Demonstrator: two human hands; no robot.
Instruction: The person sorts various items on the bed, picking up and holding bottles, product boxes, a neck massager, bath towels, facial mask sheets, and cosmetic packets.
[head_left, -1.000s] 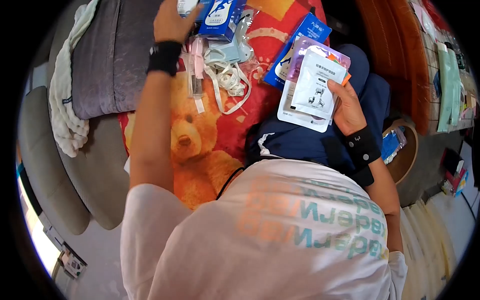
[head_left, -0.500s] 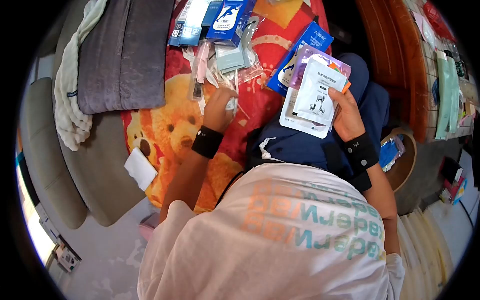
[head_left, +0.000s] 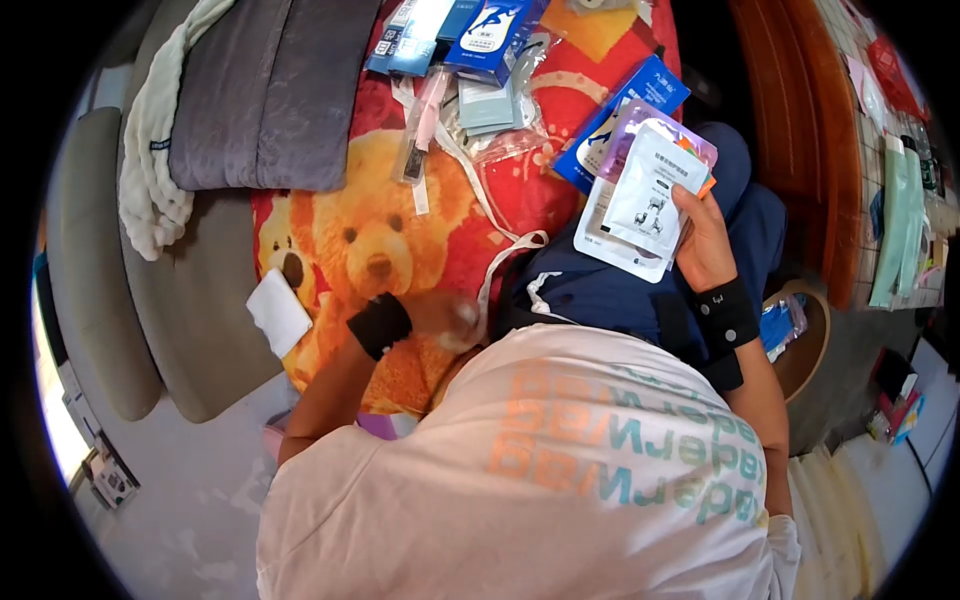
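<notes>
My right hand point(head_left: 706, 240) pinches a fanned stack of flat packets by its right edge. On top lies a white packet point(head_left: 650, 190) with small dark animal drawings; a purple clear-topped packet point(head_left: 630, 118) shows behind it. Below and left, my left hand point(head_left: 440, 318) is blurred by motion over the bear-print blanket point(head_left: 375, 235). Its fingers look curled round something pale that I cannot make out. A white strap point(head_left: 492, 268) loops across the blanket and ends beside this hand. Behind the packets, a blue box point(head_left: 590, 150) lies against my leg.
Blue boxes point(head_left: 490, 42), a grey packet point(head_left: 487, 105) and a pink item in clear wrapping point(head_left: 430, 108) lie at the top. A folded white cloth point(head_left: 279, 312) sits at the blanket's left edge, near grey cushions point(head_left: 262, 100). A round bin point(head_left: 815, 345) stands right.
My left hand has drawn back from the wrapped items toward my body, and the white strap now stretches down beside it. My right hand still holds the packets. The view has shifted slightly.
</notes>
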